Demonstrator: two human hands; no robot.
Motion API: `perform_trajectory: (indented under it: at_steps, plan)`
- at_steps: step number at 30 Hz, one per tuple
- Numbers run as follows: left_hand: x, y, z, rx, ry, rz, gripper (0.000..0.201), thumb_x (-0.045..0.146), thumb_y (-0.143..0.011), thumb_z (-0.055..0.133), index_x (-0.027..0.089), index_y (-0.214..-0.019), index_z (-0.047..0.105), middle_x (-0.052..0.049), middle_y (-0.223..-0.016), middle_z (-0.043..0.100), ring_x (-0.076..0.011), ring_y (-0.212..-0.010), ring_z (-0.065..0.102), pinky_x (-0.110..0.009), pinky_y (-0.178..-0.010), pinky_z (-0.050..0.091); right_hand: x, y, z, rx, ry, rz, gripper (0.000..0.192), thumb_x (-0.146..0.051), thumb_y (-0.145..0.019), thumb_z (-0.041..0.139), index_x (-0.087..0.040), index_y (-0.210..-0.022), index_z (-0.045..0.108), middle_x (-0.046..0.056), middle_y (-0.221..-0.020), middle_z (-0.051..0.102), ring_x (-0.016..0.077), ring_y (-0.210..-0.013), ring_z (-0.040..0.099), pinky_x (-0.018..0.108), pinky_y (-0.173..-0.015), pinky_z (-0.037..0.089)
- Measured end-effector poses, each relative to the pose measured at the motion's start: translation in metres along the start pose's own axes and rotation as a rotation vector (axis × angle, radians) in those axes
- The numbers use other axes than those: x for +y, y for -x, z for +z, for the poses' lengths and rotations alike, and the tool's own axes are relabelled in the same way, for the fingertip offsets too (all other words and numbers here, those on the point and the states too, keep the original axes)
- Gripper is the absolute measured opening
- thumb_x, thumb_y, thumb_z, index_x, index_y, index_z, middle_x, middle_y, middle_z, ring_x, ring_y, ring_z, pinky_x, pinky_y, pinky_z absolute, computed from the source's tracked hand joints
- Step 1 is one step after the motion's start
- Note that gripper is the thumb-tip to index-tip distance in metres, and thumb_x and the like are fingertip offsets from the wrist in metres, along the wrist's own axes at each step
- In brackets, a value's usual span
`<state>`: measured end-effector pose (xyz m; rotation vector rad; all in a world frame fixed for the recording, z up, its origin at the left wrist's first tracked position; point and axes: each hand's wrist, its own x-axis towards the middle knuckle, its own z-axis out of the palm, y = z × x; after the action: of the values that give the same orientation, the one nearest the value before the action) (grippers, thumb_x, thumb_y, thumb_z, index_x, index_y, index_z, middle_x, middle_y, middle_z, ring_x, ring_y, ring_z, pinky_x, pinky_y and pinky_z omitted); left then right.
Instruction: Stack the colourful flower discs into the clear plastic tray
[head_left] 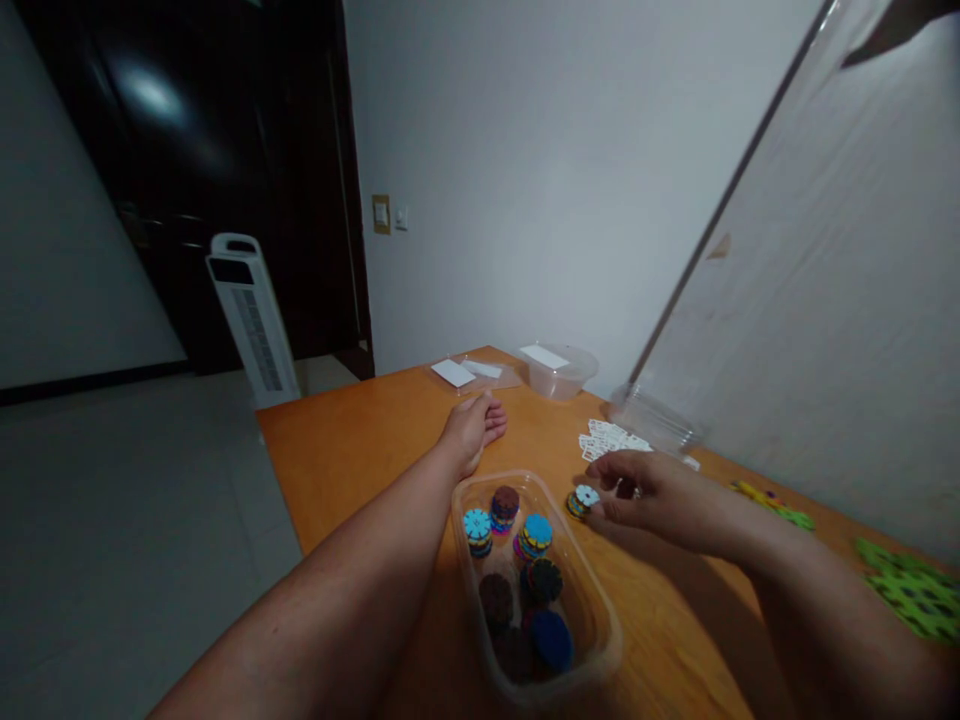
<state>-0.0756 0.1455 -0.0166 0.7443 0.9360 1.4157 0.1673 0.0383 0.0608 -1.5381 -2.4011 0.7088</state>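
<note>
My left hand (474, 430) rests on the table just beyond the plastic container, its fingers loosely curled in with nothing visible in them. A stack of notched plastic discs (582, 501) with a pale top stands on the wood right of the container. Beside it is my right hand (637, 488), thumb and forefinger apart; the thumb tip is close against the stack, and whether it touches cannot be made out. Inside the clear container (611, 640) are several disc stacks: a light blue one (478, 531), another blue-topped one (535, 536), a brown one (505, 506) and a dark blue one (551, 640).
White printed cards (611, 438) lie fanned behind my right hand. Farther back are a clear round tub (562, 372), a clear bag with white cards (454, 374) and a transparent case (656, 418). Green perforated pieces (911, 590) lie at right. A white tower heater (253, 320) stands left.
</note>
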Motion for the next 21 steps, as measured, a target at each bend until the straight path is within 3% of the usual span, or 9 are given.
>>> perform_trajectory:
  at_steps: [5,21]
  plan:
    - [0.001,-0.002,-0.003,-0.072,0.01,-0.029,0.025,0.037,-0.095,0.056,0.013,-0.087,0.062,-0.007,-0.08,0.065,-0.0127,-0.072,0.064,-0.03,-0.079,0.055,0.001,0.001,0.002,-0.007,0.022,0.031,0.021,-0.037,-0.083,0.067,-0.022,-0.097,0.071,0.002,-0.083,0.07,0.0188,-0.073,0.06,0.03,-0.064,0.045]
    - [0.002,0.001,0.002,-0.084,-0.053,-0.014,0.024,0.035,-0.094,0.058,0.014,-0.083,0.062,-0.006,-0.076,0.063,-0.0113,-0.068,0.061,-0.027,-0.072,0.053,0.003,-0.003,0.011,-0.002,0.061,0.073,0.029,-0.034,-0.085,0.063,-0.02,-0.109,0.072,0.006,-0.091,0.074,0.0206,-0.077,0.063,0.032,-0.068,0.047]
